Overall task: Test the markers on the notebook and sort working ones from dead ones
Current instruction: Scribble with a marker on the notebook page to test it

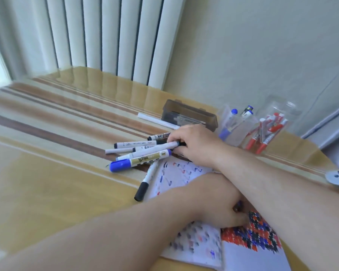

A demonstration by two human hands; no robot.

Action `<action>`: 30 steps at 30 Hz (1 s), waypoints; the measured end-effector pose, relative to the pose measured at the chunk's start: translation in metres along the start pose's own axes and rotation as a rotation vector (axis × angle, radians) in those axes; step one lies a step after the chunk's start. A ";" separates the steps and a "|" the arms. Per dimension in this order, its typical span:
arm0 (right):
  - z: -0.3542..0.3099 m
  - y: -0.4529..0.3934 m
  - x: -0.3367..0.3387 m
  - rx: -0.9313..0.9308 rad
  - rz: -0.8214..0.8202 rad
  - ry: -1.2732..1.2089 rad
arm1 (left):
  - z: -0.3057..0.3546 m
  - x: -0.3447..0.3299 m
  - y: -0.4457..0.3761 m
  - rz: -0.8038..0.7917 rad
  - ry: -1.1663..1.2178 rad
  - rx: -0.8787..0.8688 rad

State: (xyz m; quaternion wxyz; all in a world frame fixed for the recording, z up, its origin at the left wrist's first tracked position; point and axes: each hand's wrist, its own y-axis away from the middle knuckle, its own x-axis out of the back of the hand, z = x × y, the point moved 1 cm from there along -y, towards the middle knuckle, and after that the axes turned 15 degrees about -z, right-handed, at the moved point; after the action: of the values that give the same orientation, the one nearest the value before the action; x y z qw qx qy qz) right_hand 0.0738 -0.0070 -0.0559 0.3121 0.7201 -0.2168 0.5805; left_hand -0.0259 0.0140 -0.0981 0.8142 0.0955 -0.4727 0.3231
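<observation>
Step in hand: selection of the next marker for test, judged from the hand positions.
Right hand point(194, 145): reaches across the left forearm to the marker pile point(143, 151); fingers curled round the butt end of a white-barrelled marker point(155, 147), pinching it. Grip: clamped on that marker.
Left hand point(223, 210): rests on the notebook point(186, 178), fingers curled round a small dark object point(238, 207), possibly a cap or marker end; identity cannot be told. The right forearm crosses above it.
Notebook: lies open on the worktop point(57, 182), near edge, under both arms. The visible pages carry many red, blue and black test strokes; the lower right page is densely covered.
Marker pile: loose on the worktop, just beyond the notebook. Includes a blue-capped marker point(125, 164) with a gold label and several with black ends. One black-capped marker point(146, 183) lies apart, overlapping the notebook's left edge.
Sorted stock: two clear containers at the far right, one with blue markers point(231, 122), one with red markers point(266, 130). Which holds working units cannot be told.
Other items: brown translucent case point(190, 116) behind the pile.
Next move calls for: lifting the pinched marker clear without dragging its neighbours, uncapping, then a stroke on bare paper, which is scarce.
</observation>
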 end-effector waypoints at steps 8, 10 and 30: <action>0.077 0.093 0.013 -0.233 0.181 -0.388 | -0.005 0.012 -0.001 0.014 0.206 0.125; 0.095 0.120 0.004 -0.276 0.302 -0.595 | -0.005 0.014 0.000 0.016 0.235 0.149; 0.061 0.162 -0.042 0.134 0.454 -1.072 | 0.002 0.015 -0.004 0.254 0.256 0.102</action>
State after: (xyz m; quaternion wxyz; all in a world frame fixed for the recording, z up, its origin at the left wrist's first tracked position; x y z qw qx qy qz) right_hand -0.0027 -0.1668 -0.0723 -0.0194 0.8669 -0.4562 0.2000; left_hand -0.0198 0.0163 -0.0838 0.8144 0.0345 -0.3566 0.4565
